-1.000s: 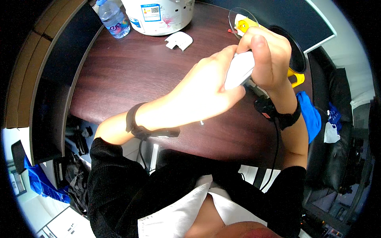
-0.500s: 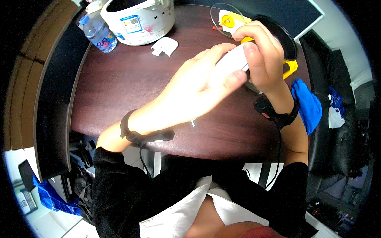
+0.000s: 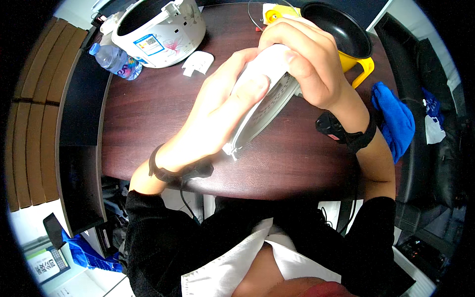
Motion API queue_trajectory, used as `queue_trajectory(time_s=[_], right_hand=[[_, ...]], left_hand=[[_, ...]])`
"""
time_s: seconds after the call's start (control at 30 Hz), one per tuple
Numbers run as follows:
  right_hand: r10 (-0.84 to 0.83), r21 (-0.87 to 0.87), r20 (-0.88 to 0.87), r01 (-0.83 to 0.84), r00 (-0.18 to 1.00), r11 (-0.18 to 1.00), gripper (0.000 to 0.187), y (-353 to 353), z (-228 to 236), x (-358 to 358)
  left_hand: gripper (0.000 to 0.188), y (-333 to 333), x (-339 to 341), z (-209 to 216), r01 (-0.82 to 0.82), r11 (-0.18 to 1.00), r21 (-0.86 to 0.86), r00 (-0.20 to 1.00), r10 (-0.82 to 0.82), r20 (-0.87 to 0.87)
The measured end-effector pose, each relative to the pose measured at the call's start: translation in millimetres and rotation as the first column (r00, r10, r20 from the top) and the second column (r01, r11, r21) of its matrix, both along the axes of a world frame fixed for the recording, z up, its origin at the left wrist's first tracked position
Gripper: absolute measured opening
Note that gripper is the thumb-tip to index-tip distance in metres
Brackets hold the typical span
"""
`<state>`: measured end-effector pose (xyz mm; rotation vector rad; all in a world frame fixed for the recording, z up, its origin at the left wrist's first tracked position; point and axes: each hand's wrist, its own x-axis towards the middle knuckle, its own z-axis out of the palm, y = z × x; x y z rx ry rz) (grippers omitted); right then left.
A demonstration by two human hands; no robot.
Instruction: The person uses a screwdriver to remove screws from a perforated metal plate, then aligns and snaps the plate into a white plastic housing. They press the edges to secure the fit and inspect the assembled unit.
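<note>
Between both hands, tilted on edge above the table, is a white rice cooker lid (image 3: pixel 262 110) with a grey, perforated inner side. My left hand (image 3: pixel 210 111) grips its left side, the thumb lying across the white outer shell. At the upper right, my right hand (image 3: pixel 311 62) is closed round the lid's edge, fingers curled over the top. A white rice cooker body (image 3: pixel 170 54) with a flower print stands lidless at the back left. Beside it lies a small white plastic cover piece (image 3: pixel 199 63). My fingers hide part of the lid.
A water bottle (image 3: pixel 116 60) leans at the back left. Behind my right hand sit a yellow pot with a black interior (image 3: pixel 341 24) and a clear glass lid (image 3: pixel 255 15). A blue cloth (image 3: pixel 393 119) lies at the right edge of the dark wooden table (image 3: pixel 148 128).
The lid has turned so its perforated inner side now shows. Both hands have shifted left with it. The view has also moved slightly.
</note>
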<state>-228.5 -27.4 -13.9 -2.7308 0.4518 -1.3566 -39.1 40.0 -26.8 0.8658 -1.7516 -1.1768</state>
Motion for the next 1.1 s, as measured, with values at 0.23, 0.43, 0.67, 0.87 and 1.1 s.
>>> queue_trajectory(time_s=[0.23,0.43,0.67,0.87,1.1], right_hand=[[0.017,0.012,-0.001,-0.017,1.000,1.000,0.034,0,1,-1],[0.007,0.031,0.031,-0.008,1.000,1.000,0.031,-1,-4,-2],[-0.009,-0.093,-0.099,-0.001,0.995,0.996,0.020,2,18,3],[0.088,-0.263,0.293,-0.008,0.952,0.965,0.024,-15,8,29],[0.215,-0.547,0.333,0.002,0.918,0.837,0.020,-30,-1,36]], left_hand=[[0.060,-1,-1,1,0.001,1.000,-0.001,1.000,-0.001,0.004],[0.061,-3,0,4,-0.021,0.998,-0.054,0.997,0.025,0.071],[0.062,-2,-2,6,-0.010,0.988,-0.154,0.972,0.046,0.231],[0.065,3,-2,8,-0.025,0.993,-0.116,0.980,0.047,0.192],[0.061,1,-7,5,-0.008,0.989,-0.145,0.981,0.036,0.189]])
